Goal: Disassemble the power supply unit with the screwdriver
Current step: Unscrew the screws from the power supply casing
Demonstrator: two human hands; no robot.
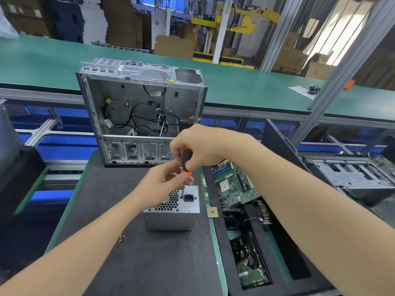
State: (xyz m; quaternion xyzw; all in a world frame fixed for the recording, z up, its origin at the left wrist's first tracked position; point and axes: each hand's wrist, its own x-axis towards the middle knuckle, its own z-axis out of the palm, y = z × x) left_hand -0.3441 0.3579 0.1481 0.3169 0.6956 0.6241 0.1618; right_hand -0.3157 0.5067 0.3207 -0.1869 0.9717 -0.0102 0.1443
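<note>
Your two bare forearms come in from the near edge and meet over the dark, matte work mat (102,221). Your left hand (162,180) pinches the thin metal shaft of the screwdriver (186,159) just under its handle. Your right hand (198,146) is curled round the black-and-orange handle from above. The tool stands almost upright, its tip on the top face of the power supply unit (173,218), just left of the black power socket. The unit is a boxy grey sheet-metal case with a honeycomb grille. It sits on the mat close to the green-trimmed right edge, with bare mat to its left and on the near side. A few small loose screws (123,238) lie near its left corner. At the far edge stands an open steel computer case (139,107) with black cables inside. To the right, past the edge, a green motherboard (230,184) lies in a black tray.
</note>
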